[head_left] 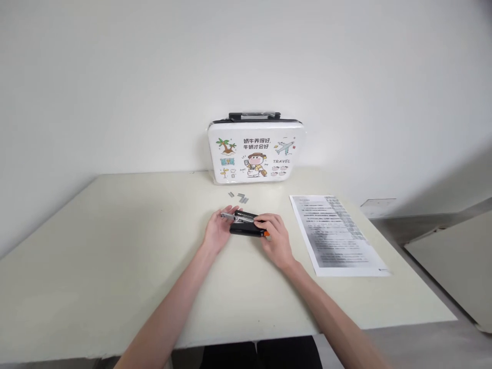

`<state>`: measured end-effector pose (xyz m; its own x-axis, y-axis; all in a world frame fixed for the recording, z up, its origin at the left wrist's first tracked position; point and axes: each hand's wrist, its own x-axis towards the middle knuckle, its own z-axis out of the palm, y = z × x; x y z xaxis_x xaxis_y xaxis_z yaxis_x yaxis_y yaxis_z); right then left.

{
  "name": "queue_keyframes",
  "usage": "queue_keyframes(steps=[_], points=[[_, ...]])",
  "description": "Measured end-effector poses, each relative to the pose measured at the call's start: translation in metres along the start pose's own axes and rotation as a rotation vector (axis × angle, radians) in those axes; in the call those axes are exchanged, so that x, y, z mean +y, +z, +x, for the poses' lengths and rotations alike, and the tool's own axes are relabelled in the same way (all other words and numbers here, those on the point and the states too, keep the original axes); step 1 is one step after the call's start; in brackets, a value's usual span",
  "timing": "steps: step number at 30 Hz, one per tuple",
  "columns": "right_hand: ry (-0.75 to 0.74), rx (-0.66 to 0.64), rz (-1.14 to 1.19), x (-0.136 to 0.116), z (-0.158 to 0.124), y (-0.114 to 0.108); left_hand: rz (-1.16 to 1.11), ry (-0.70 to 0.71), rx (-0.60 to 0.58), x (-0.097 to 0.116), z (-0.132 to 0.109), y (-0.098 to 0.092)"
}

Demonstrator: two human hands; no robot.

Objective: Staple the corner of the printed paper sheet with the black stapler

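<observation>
A black stapler [246, 224] with an orange end lies on the cream table [115, 246], its silver metal part pointing left. My left hand [218, 231] has its fingers closed on the silver front end. My right hand [274, 238] grips the stapler's rear by the orange end. A few loose strips of staples [239, 196] lie on the table just beyond the stapler.
A white carry case [255, 152] with cartoon travel pictures and a black handle stands against the wall at the back. A printed sheet of paper [336, 233] lies to the right of my hands. The table's right edge drops to the floor.
</observation>
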<state>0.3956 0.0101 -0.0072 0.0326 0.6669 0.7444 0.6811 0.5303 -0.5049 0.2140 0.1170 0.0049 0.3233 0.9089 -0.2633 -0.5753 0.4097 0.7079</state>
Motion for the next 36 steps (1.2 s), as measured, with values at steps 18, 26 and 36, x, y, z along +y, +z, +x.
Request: queue_keyframes(steps=[18,26,36], points=[[0.03,-0.064,-0.099,-0.01,0.003,-0.003,-0.091,-0.084,0.013,0.0,0.004,0.002],[0.101,0.084,0.005,-0.004,0.002,-0.003,0.002,0.075,0.114,0.006,0.006,0.006],[0.491,0.213,0.212,-0.003,0.012,-0.004,0.494,0.341,0.031,0.004,-0.021,0.012]])
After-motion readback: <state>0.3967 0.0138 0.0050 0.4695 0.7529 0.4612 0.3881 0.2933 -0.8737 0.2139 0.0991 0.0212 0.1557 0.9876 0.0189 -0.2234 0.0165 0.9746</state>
